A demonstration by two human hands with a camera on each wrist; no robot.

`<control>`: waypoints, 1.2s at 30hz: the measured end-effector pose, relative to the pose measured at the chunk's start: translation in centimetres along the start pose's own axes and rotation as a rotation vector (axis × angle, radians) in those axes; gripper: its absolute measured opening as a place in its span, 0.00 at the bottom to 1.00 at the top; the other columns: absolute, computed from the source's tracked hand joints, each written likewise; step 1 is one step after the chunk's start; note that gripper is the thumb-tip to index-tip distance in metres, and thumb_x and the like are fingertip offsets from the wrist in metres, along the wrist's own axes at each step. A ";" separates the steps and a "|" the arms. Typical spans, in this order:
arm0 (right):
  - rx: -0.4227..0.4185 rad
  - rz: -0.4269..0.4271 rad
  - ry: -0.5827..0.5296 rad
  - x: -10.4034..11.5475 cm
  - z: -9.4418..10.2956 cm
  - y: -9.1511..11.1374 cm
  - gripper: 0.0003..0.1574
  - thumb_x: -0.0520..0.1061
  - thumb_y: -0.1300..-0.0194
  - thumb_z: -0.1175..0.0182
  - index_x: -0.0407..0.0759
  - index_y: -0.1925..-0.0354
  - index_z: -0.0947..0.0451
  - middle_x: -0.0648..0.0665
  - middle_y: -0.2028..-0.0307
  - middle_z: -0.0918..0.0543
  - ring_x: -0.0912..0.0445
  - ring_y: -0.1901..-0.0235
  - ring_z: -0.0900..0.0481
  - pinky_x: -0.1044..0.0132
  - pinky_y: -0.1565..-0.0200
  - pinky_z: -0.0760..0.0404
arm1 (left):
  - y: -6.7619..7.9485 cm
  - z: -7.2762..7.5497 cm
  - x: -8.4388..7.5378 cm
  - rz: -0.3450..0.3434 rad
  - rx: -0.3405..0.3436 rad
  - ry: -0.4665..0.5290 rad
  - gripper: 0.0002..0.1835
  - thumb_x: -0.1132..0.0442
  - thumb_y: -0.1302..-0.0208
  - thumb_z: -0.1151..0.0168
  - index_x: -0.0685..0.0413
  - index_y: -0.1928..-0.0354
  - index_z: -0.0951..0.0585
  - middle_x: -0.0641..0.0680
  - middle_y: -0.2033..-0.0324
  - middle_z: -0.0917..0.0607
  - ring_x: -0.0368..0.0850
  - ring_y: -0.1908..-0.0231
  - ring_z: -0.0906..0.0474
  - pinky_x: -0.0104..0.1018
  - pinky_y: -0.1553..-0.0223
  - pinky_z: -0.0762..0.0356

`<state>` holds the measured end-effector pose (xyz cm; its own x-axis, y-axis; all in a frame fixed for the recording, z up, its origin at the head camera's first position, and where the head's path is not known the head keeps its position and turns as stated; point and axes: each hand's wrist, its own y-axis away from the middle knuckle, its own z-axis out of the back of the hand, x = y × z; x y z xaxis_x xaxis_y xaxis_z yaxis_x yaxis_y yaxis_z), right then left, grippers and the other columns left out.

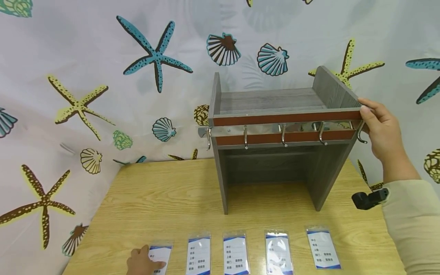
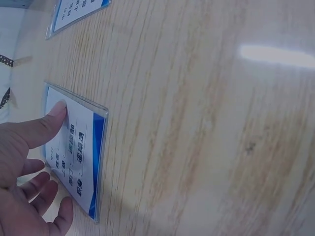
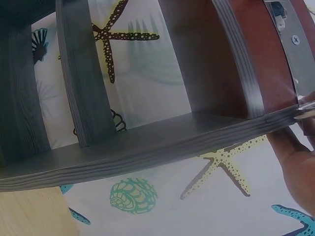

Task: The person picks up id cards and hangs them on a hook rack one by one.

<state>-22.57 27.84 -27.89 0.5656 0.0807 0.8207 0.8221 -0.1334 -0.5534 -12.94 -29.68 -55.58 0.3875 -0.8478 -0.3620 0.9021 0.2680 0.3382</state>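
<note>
A grey wooden shelf [image 1: 271, 101] with a red-brown front band and a metal rail of several hooks [image 1: 283, 135] stands on the wooden table. My right hand [image 1: 383, 131] grips its right front corner, thumb on the top edge. In the right wrist view, that hand [image 3: 298, 167] is partly cut off beside the shelf's side panel [image 3: 147, 150]. At the front left, my left hand [image 1: 142, 261] is over the leftmost clear-sleeved name badge [image 1: 160, 254]. The left wrist view shows the thumb [image 2: 58, 109] resting on this badge [image 2: 81, 132], the other fingers loosely bent beside its edge.
In a row to the right lie more badges, including one in the middle [image 1: 235, 254] and one at the far right [image 1: 323, 248]. Behind the table [image 1: 161, 194] hangs a white cloth [image 1: 192, 23] printed with starfish and shells.
</note>
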 end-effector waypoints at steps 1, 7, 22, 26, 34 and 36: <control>-0.003 -0.004 0.002 0.1 -0.1 -0.1 0.19 0.42 0.38 0.50 0.41 0.49 0.29 0.49 0.62 0.24 0.61 0.66 0.27 0.75 0.64 0.30 | 0.0 0.1 0.0 0.000 -0.003 0.006 0.57 0.39 0.76 0.32 0.75 0.46 0.41 0.75 0.55 0.40 0.73 0.56 0.42 0.59 0.61 0.35; -0.021 -0.024 0.012 0.4 -0.3 -0.7 0.18 0.42 0.39 0.50 0.41 0.49 0.29 0.49 0.63 0.24 0.61 0.67 0.27 0.75 0.64 0.30 | -0.2 1.2 -0.2 -0.008 0.005 0.021 0.59 0.39 0.79 0.31 0.74 0.46 0.40 0.75 0.56 0.39 0.72 0.58 0.40 0.58 0.62 0.35; -0.009 -0.017 0.088 -0.5 0.4 -2.1 0.19 0.44 0.38 0.51 0.43 0.48 0.29 0.50 0.62 0.25 0.62 0.66 0.27 0.76 0.63 0.31 | 0.2 1.9 -1.5 -0.200 -0.042 0.015 0.43 0.52 0.63 0.31 0.73 0.48 0.37 0.69 0.65 0.24 0.61 0.68 0.26 0.52 0.67 0.29; 0.002 -0.019 0.104 -0.5 0.4 -2.1 0.20 0.44 0.38 0.51 0.43 0.48 0.30 0.51 0.61 0.26 0.62 0.63 0.28 0.76 0.62 0.32 | 0.4 1.9 -1.6 -0.173 -0.057 0.158 0.33 0.64 0.54 0.37 0.70 0.46 0.37 0.67 0.66 0.22 0.53 0.73 0.25 0.45 0.72 0.28; 0.019 -0.026 0.049 -0.7 0.5 -2.2 0.19 0.42 0.38 0.51 0.44 0.48 0.29 0.50 0.61 0.26 0.61 0.63 0.28 0.76 0.62 0.32 | 0.8 2.2 -2.2 -0.129 -0.065 0.279 0.29 0.73 0.50 0.43 0.67 0.44 0.40 0.65 0.68 0.25 0.44 0.77 0.29 0.35 0.77 0.33; 0.024 -0.026 0.029 -0.7 0.5 -2.3 0.18 0.42 0.38 0.51 0.44 0.49 0.29 0.49 0.62 0.26 0.61 0.64 0.28 0.76 0.62 0.32 | 1.0 2.3 -2.2 -0.136 -0.055 0.288 0.30 0.74 0.50 0.44 0.67 0.44 0.42 0.66 0.66 0.26 0.45 0.76 0.29 0.36 0.76 0.33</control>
<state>-24.82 28.60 -27.30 0.5420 0.0550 0.8386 0.8381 -0.1083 -0.5346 -13.39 -28.57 -52.45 0.2937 -0.7150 -0.6345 0.9551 0.1925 0.2251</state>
